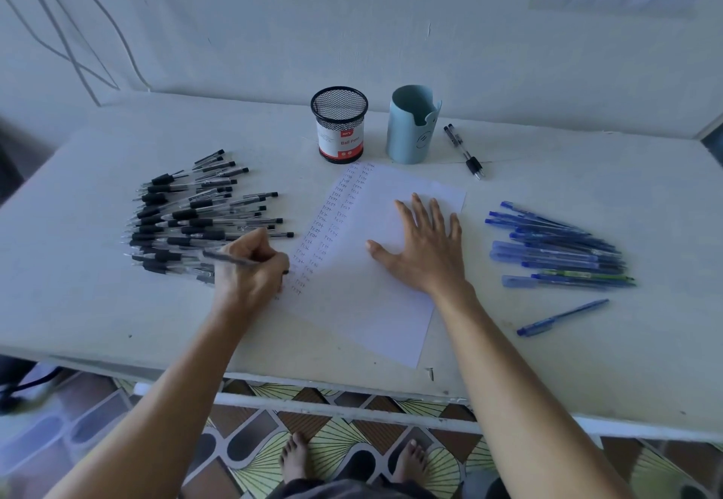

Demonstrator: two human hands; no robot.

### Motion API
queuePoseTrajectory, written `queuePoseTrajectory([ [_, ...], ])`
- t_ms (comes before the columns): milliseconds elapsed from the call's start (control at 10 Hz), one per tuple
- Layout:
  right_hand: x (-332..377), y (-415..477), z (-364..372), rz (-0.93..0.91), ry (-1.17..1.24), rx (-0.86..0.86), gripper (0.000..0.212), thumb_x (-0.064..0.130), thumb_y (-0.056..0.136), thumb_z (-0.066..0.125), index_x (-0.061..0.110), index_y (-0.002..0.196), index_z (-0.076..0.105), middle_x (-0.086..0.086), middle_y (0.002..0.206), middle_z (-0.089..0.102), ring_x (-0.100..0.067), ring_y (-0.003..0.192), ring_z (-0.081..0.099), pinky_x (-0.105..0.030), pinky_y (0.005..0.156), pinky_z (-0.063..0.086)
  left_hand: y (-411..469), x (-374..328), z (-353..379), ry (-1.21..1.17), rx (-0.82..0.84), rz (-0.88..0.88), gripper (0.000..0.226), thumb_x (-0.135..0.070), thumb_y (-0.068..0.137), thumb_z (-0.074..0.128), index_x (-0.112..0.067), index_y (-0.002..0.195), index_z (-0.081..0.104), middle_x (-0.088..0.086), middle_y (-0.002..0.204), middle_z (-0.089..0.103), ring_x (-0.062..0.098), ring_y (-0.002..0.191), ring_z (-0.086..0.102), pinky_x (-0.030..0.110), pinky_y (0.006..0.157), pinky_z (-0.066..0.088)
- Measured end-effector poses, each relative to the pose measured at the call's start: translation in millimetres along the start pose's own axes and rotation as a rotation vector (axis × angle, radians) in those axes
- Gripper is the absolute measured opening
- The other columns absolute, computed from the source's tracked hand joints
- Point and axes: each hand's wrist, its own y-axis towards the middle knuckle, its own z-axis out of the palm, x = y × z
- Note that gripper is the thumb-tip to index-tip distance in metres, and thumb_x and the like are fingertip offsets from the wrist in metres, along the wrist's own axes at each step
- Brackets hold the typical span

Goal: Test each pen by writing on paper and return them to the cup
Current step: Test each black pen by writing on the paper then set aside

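**Pen on trial at sheet's left edge**

Slim and dark-barrelled, the pen sits clamped in the curled fingers of my left hand, its tip at the foot of the "test" columns on the paper. My right hand lies flat on the sheet, fingers spread, pinning it. I judge the risk lies at the knuckles: the black pen pile is just beside them, and a nudge could mix tried with untried. Fresh ink may smear under the palm. Mesh cup and blue cup stand beyond the paper.
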Motion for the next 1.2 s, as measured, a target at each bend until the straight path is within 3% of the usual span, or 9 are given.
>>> queuePoseTrajectory([
  [100,-0.1,0.2,0.2,0.0,0.011,-0.003,0.091,0.081,0.084,0.035,0.032,0.157,0.014,0.004,0.168,0.0,-0.022,0.154,-0.004,-0.053,0.121,-0.003,0.0,-0.3,-2.5,0.06,-0.02,-0.019,0.023,-0.001,0.06,0.058,-0.004,0.054,0.036,-0.007,0.041,0.038,0.009,0.04,0.04,0.031,0.043,0.039],
  [200,-0.3,0.3,1.0,-0.001,0.005,-0.005,0.091,0.081,0.084,0.035,0.032,0.157,0.014,0.003,0.168,0.001,-0.022,0.154,-0.004,-0.053,0.121,-0.002,0.4,-1.2,-3.5,0.1,0.013,-0.001,0.019,-0.006,0.056,0.053,-0.005,0.055,0.034,-0.006,0.043,0.036,0.013,0.043,0.038,0.033,0.044,0.035],
  [600,0.0,1.1,1.2,-0.003,0.001,-0.012,0.091,0.081,0.084,0.036,0.031,0.157,0.014,0.003,0.168,0.001,-0.023,0.154,-0.003,-0.053,0.121,-0.002,-0.2,2.1,-0.7,0.154,0.031,-0.015,0.018,-0.003,0.059,0.052,-0.002,0.058,0.034,0.007,0.053,0.036,0.018,0.052,0.038,0.03,0.048,0.029],
  [1200,0.7,-0.1,-0.4,-0.003,0.006,-0.004,0.091,0.08,0.084,0.036,0.03,0.157,0.014,0.002,0.168,0.001,-0.023,0.154,-0.004,-0.054,0.121,-0.002,-1.8,1.6,1.2,0.186,0.082,0.084,0.022,-0.007,0.055,0.05,-0.015,0.053,0.03,-0.004,0.05,0.025,0.015,0.048,0.028,0.027,0.049,0.023],
])
